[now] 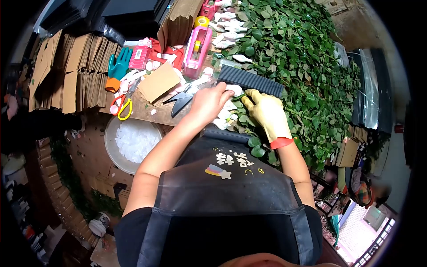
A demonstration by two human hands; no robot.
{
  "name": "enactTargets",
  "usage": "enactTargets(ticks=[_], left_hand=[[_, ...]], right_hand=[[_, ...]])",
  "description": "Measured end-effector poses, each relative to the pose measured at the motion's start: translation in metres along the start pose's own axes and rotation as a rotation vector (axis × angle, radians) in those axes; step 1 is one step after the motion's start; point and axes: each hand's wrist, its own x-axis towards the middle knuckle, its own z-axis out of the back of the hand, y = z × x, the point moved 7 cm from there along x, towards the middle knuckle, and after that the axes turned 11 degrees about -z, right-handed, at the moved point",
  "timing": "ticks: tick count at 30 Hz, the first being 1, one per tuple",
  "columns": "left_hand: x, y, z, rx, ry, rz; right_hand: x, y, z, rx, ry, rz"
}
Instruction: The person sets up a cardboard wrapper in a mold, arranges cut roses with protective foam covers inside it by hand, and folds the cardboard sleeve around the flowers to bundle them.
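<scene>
My bare left hand is closed, with thumb and fingers at the head of a rose in white wrapping. On its other side my right hand, in a pale yellow glove with a red cuff, has its fingers curled by the stem and leaves just below that head; whether it grips the stem is hidden. More white-wrapped rose heads lie under and in front of my left hand. A black corrugated sheet is just beyond both hands, and a second dark corrugated piece lies near my apron.
Leafy rose stems heap up on the right. To the left are black-bladed shears, orange-and-yellow-handled scissors, a pink tape dispenser, a teal glove and stacked cardboard. A tub of white pieces stands below.
</scene>
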Motion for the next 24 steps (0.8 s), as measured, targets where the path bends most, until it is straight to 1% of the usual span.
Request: enactTargets(ticks=[1,4,6,9,12,13,14,16,18,19,20,21,22,23,24], left_hand=[[0.000,-0.002,0.003,0.018,-0.039,-0.032],[-0.002,-0.008,0.010,0.073,-0.152,-0.148],[-0.003,-0.013,0.017,0.102,-0.243,-0.253],[-0.007,0.006,0.007,-0.266,-0.255,-0.048],[-0.015,0.029,0.001,-0.812,-0.334,0.139],[-0.019,0.031,0.016,-0.776,-0.403,0.157],[-0.029,0.034,0.046,-0.691,-0.558,0.232],[-0.036,0.084,0.079,-0.824,-0.660,0.174],[-0.035,0.068,0.078,-0.562,-0.595,0.017],[-0.038,0.088,0.044,-0.574,-0.437,0.094],[-0.038,0.092,0.022,-0.567,-0.102,0.272],[-0.038,0.095,0.002,-0.639,0.000,0.433],[-0.033,0.104,-0.026,-0.581,-0.078,0.311],[-0.024,0.077,-0.019,-0.576,-0.137,0.253],[-0.015,0.077,-0.029,-0.532,-0.093,0.234]], right_hand=[[-0.002,0.001,0.002,0.040,-0.030,0.018],[-0.001,0.002,-0.002,-0.011,-0.036,-0.017],[0.000,0.001,-0.006,-0.030,-0.111,0.028],[0.000,-0.002,-0.007,-0.007,-0.202,0.111],[0.001,-0.004,-0.005,0.030,-0.227,0.153],[0.001,-0.005,-0.006,0.027,-0.223,0.153],[0.000,-0.004,-0.008,0.027,-0.218,0.151],[0.001,-0.004,-0.006,0.002,-0.119,0.105],[0.003,-0.001,0.005,0.101,0.089,-0.023],[0.001,0.003,0.013,0.124,0.185,-0.061],[-0.001,0.004,0.015,0.126,0.230,-0.061],[0.000,0.006,0.015,0.076,0.206,-0.048],[0.000,0.007,0.013,0.024,0.184,-0.037],[0.002,0.008,0.007,-0.041,0.131,-0.025],[0.004,0.007,-0.003,-0.107,0.075,-0.012]])
